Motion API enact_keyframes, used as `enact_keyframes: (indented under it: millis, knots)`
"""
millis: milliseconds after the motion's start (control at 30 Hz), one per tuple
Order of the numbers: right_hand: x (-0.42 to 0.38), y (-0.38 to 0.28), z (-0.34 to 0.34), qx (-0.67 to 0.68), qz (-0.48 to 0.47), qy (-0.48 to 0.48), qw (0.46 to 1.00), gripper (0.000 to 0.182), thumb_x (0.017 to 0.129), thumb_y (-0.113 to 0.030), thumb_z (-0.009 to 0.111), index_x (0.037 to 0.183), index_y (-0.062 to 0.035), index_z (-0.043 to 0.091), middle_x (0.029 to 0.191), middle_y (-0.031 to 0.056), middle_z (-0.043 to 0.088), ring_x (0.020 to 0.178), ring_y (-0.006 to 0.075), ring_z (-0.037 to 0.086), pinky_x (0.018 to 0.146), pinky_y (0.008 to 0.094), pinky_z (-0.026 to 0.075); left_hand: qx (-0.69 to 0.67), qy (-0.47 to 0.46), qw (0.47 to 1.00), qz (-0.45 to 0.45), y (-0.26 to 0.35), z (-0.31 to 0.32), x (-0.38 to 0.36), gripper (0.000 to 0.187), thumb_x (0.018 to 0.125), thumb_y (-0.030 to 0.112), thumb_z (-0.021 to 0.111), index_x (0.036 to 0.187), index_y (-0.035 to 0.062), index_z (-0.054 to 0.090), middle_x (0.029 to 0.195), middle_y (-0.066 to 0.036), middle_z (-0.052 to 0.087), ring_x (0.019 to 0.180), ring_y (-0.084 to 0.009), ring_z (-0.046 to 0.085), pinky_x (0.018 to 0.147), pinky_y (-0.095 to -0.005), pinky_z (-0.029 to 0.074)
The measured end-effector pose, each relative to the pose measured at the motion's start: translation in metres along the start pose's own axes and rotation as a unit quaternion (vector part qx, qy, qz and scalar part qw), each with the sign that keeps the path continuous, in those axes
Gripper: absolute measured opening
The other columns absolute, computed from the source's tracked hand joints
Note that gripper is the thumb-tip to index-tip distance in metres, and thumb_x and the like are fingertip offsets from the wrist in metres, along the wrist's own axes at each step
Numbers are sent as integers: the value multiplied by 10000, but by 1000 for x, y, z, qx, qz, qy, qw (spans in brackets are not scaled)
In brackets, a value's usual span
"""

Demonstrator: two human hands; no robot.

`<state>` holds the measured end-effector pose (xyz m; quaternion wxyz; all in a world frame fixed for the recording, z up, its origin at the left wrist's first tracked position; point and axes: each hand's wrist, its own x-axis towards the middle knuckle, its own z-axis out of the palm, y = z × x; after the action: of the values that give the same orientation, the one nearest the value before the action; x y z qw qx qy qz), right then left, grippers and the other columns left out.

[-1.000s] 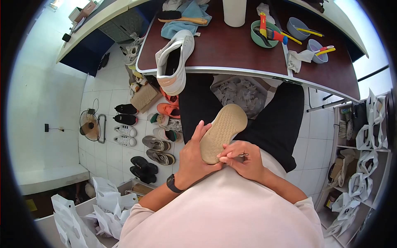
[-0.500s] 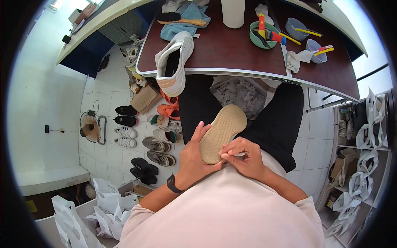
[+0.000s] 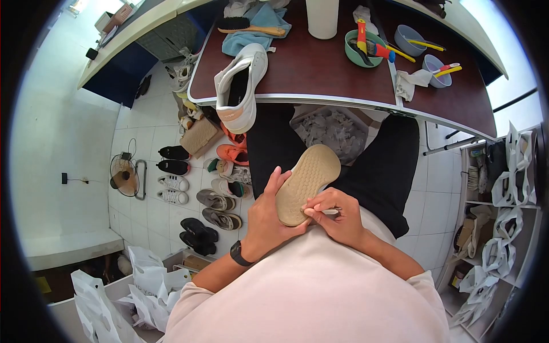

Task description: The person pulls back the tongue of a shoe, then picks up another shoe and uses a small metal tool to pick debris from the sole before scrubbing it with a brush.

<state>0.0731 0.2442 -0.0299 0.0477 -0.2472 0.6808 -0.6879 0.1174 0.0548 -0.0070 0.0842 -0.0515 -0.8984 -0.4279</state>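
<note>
The shoe point(image 3: 306, 184) is held sole up over the seated person's lap, heel end close to the belly, toe pointing toward the table point(image 3: 320, 68). The likeliest slip, I'd say, is the small thin tool point(image 3: 330, 211) (a pick of some kind, too small to make out) skidding off the sole and jabbing the supporting palm, since it works right at the heel edge beside that hand. The left hand point(image 3: 267, 214) cups the shoe from its side, fingers point(image 3: 273, 179) stretched flat along the edge, wrist bent inward. The right hand point(image 3: 337, 214) is curled tight, pinching the tool, knuckles up, fingertips pressed against the heel.
</note>
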Motion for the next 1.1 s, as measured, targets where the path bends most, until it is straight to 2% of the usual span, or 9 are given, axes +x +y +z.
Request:
enact_keyframes:
  millis: [100, 200, 700, 800, 900, 1100]
  knots:
    - [0, 1, -2, 3, -56, -34, 998, 214, 801, 25, 795, 836, -46, 596, 849, 106, 737, 776, 224, 719, 759, 339, 582, -5, 2, 1000, -5, 0, -1, -2, 1183, 593, 273, 904, 1526, -22, 239, 1383, -170, 587, 1076, -338, 678, 871, -386, 570]
    - [-1, 3, -1, -14, -30, -33, 999, 234, 834, 35, 769, 921, -74, 581, 886, 98, 749, 858, 218, 722, 815, 341, 595, -16, 1, 1000, -12, -2, 1, -1, 1182, 591, 271, 906, 1528, -16, 243, 1384, -168, 587, 1078, -337, 677, 868, -385, 572]
    - [-2, -1, 0, 2, -19, -29, 999, 222, 835, 53, 762, 914, -69, 594, 880, 98, 733, 844, 222, 723, 873, 386, 594, -13, 2, 1000, -1, 0, -1, -1, 1189, 586, 245, 898, 1537, -8, 230, 1395, -168, 577, 1079, -336, 675, 865, -379, 574]
    - [-2, -3, 3, -11, -12, -18, 1000, 232, 830, 54, 767, 921, -68, 591, 887, 99, 735, 851, 221, 724, 876, 387, 593, -10, -1, 1000, -7, -1, -1, 0, 1191, 587, 246, 898, 1537, -10, 227, 1392, -171, 578, 1085, -337, 673, 866, -381, 573]
    - [-2, 1, 2, 1, -32, -13, 999, 239, 797, 36, 794, 857, -54, 581, 856, 110, 740, 788, 216, 725, 804, 351, 591, 0, 0, 1000, 1, -1, -1, -2, 1192, 588, 246, 898, 1536, -15, 225, 1387, -178, 579, 1086, -335, 672, 865, -384, 572]
    - [-2, -2, 4, -24, -20, 6, 999, 241, 795, 42, 792, 862, -60, 584, 864, 99, 742, 799, 220, 721, 827, 365, 586, -10, -2, 1000, -3, -1, -1, 0, 1194, 582, 242, 901, 1532, -21, 228, 1391, -173, 578, 1085, -333, 673, 865, -382, 572]
